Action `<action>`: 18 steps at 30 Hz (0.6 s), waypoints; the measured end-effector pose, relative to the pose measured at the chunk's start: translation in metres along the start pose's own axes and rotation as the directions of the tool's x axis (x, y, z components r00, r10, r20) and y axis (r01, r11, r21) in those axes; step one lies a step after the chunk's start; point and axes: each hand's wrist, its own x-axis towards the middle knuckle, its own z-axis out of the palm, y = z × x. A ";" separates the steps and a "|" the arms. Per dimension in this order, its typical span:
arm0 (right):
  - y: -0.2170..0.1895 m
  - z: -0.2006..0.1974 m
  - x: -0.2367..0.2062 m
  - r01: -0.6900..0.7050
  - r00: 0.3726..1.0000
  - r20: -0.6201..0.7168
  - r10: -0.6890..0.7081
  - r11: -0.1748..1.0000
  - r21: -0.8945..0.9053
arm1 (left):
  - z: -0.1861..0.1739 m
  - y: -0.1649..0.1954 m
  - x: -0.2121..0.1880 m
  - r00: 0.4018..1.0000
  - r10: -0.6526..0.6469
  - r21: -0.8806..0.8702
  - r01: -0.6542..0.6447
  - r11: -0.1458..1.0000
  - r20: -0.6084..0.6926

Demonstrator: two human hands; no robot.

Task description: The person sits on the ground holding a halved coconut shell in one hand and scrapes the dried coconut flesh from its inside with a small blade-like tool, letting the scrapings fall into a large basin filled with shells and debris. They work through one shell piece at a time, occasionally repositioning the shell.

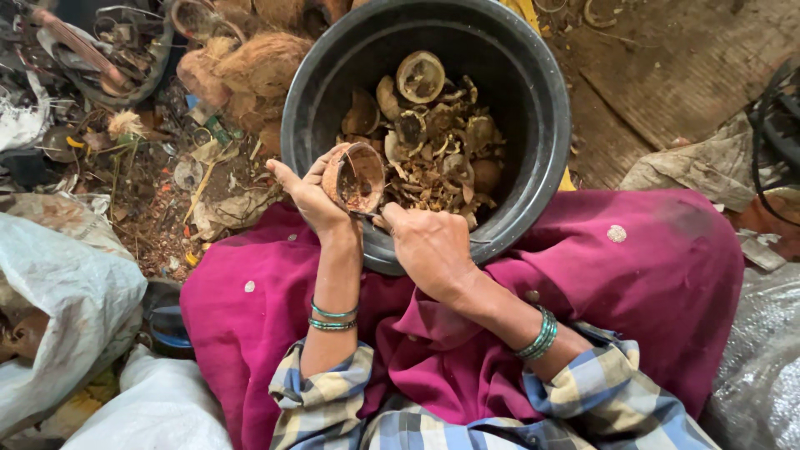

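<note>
Shell [354, 177]: cupped in the left hand [310, 193], over the tub [533, 150] rim.
Right hand [429, 246]: fisted on a tool (mostly hidden) touching the shell.

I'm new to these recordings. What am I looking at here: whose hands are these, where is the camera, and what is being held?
There is no machine here: a person works with two bare hands, and the single camera sits on that person's head, looking down at the lap. The left hand cups a half coconut shell, open side showing. The right hand is closed in a grip on a thin tool whose tip reaches into the shell; the tool is mostly hidden, so I cannot tell its kind. Just beyond the hands stands a large black tub holding shell pieces and scraps. A magenta cloth covers the knees. Whole husked coconuts lie on the littered ground to the left, and white sacks nearer.
</note>
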 end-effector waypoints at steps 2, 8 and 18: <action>0.001 -0.001 0.001 -0.003 1.000 -0.001 0.003 0.999 0.035 | 0.000 0.000 0.000 1.000 0.002 0.003 -0.002 1.000 0.011; 0.007 -0.003 0.003 -0.081 0.996 0.047 0.076 0.989 0.121 | 0.001 0.001 -0.001 0.996 0.079 0.099 -0.083 0.992 0.043; 0.023 -0.004 0.010 -0.105 0.994 0.039 0.102 0.992 0.077 | 0.019 -0.017 -0.022 0.838 0.518 0.530 -0.522 0.668 0.172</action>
